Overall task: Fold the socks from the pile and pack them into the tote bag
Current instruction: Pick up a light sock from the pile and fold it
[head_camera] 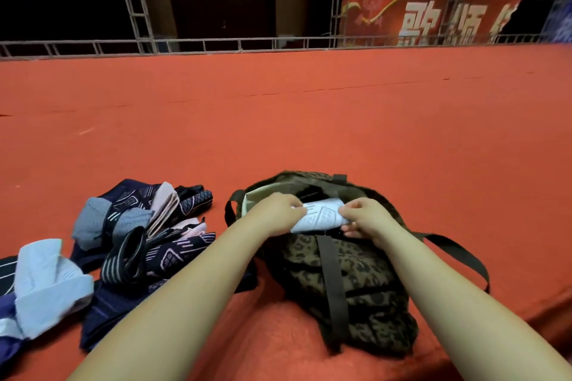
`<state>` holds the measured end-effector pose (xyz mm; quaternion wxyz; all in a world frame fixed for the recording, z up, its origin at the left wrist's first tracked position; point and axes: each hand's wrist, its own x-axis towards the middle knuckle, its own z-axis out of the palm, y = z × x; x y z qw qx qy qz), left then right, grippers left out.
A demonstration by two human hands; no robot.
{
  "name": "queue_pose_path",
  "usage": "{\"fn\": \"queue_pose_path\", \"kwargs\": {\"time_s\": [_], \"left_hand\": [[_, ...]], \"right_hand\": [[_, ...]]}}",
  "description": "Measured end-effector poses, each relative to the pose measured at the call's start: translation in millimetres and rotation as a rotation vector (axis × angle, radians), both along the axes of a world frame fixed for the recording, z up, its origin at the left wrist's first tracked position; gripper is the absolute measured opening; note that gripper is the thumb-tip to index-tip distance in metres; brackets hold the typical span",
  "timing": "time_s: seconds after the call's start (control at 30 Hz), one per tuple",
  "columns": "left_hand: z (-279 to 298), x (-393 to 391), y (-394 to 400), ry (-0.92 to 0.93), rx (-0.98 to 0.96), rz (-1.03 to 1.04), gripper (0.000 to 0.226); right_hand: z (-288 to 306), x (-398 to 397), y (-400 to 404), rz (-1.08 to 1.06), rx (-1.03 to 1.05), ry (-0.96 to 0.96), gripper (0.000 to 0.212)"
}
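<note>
Both hands on folded sock over tote bag

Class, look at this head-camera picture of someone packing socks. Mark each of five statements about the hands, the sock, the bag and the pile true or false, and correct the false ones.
1. Both hands hold one folded light blue sock. True: the left hand and the right hand pinch its two ends.
2. That sock is over the open mouth of the leopard-print tote bag. True.
3. The sock pile lies to the right of the bag. False: it lies to the left of it.
4. The bag stands on a green cloth. False: it lies on a red surface.
5. Every sock in the pile is light blue. False: many are dark navy with pale patterns.
</note>
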<state>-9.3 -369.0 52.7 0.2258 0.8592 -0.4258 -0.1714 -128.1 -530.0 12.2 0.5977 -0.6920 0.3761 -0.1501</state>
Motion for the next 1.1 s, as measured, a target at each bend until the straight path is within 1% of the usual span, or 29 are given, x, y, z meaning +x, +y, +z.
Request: {"fn": "queue_pose_path", "kwargs": {"time_s": [0.07,0.2,0.37,0.43,0.5,0.57,0.67,0.77,0.83,0.93,1.03,1.1], "left_hand": [[-8.6,0.7,3.4,0.020,0.042,-0.049,0.023],[-16.8,-0.6,4.8,0.047,0.026,-0.066,0.036],[-22.8,2.5,5.1,0.091,0.054,-0.049,0.033],[-25.0,2.5,5.4,0.108,0.045,-0.030,0.030],[-26.0,1.5,7.9,0.099,-0.018,-0.008,0.028],[-21.3,-1.3,15.6,0.069,-0.131,0.001,0.024],[-11.4,-8.2,39.1,0.085,-0.342,0.036,0.019],[-18.6,-8.3,71.8,0.155,-0.468,0.120,0.013],[-30.2,-4.7,100.4,0.193,-0.466,0.162,0.013],[-51.7,7.9,145.6,0.231,-0.408,0.251,0.012],[-65.2,18.6,189.9,0.294,-0.439,0.397,0.011],[-69.8,22.9,211.0,0.348,-0.497,0.507,0.010]], "right_hand": [[-3.9,2.4,-5.5,0.017,-0.041,0.040,0.013],[-4.5,3.9,-13.2,0.055,-0.171,0.076,0.018],[-10.6,7.8,-12.5,0.077,-0.296,0.180,0.022],[-7.9,8.0,-10.1,0.077,-0.388,0.261,0.024],[-2.5,6.1,-5.5,0.059,-0.525,0.313,0.026],[4.1,1.1,0.8,0.021,-0.612,0.268,0.026],[16.2,-6.6,17.9,-0.037,-0.691,0.127,0.025],[26.2,-9.5,50.6,0.015,-0.692,-0.005,0.025],[29.0,-6.7,82.0,0.102,-0.716,-0.038,0.023],[26.2,8.5,128.9,0.266,-0.761,-0.078,0.021],[17.1,29.7,171.2,0.414,-0.774,-0.102,0.012],[5.8,40.5,193.7,0.484,-0.734,-0.118,0.004]]}}
